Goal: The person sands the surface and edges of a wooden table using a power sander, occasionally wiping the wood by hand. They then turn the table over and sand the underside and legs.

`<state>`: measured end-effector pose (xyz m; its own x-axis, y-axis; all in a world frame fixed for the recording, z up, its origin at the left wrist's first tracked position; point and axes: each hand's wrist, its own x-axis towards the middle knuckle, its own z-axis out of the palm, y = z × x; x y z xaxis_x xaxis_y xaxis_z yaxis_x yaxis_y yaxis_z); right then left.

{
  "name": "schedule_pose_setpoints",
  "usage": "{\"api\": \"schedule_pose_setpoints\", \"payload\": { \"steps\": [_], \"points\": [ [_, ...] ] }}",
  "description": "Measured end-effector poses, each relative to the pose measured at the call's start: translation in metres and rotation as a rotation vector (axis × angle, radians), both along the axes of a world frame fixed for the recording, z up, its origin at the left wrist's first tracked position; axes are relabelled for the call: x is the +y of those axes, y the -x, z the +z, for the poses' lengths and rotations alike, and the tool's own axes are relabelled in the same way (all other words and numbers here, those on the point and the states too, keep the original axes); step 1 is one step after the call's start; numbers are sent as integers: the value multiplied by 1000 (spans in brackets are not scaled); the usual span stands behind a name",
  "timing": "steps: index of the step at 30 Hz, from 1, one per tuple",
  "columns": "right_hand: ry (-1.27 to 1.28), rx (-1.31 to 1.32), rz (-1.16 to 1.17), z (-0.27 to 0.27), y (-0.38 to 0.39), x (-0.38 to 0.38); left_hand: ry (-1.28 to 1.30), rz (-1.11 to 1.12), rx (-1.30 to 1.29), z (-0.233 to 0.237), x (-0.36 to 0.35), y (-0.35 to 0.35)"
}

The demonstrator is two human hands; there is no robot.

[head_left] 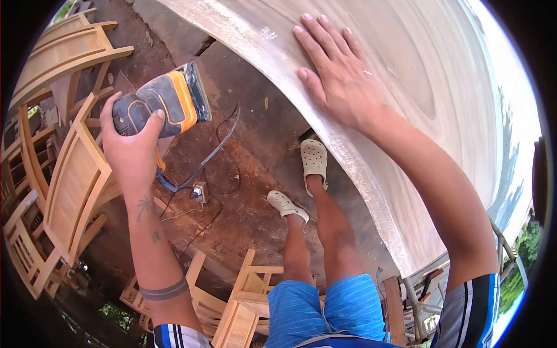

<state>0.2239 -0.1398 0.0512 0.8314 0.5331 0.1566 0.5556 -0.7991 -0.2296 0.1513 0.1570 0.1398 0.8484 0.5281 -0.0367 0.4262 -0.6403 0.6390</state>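
Note:
My left hand (129,145) grips a black and yellow electric sander (159,103) by its rounded body, held up in the air left of the wooden slab. The sander's flat pad faces right, toward the slab but apart from it. A cord (203,164) hangs from the tool toward the ground. My right hand (343,81) lies flat with fingers spread on the big pale wooden slab (418,156), whose grain shows in wavy bands. Rough, whitish bark-like edging runs along the slab's near side.
Several unfinished wooden chairs (75,185) crowd the left side, and more chair frames (243,304) stand behind my legs. On the reddish dirt and concrete ground, a power outlet box (199,192) sits among loose wires. My feet are in beige clogs (314,159) beside the slab.

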Motion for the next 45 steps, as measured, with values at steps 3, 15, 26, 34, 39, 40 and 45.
{"api": "schedule_pose_setpoints", "payload": {
  "steps": [3, 15, 26, 34, 39, 40, 45],
  "points": [
    [401, 187, 540, 28, 68, -3, 187, 127, 5, -31, 9, 55],
    [310, 170, 1157, 38, -68, 18, 1041, 648, -88, -127, -72, 200],
    [-120, 78, 436, 2, -61, 34, 1166, 229, -243, -117, -149, 182],
    [-270, 38, 379, 1, -63, 33, 1118, 153, -190, -122, -173, 168],
    [-299, 65, 358, 1, -63, 33, 1104, 168, -269, -121, -157, 143],
    [-303, 66, 352, 2, -63, 34, 1048, 138, -288, -123, -150, 136],
    [-335, 83, 327, 2, -61, 35, 967, 149, -317, -113, -110, 87]
  ]
}}
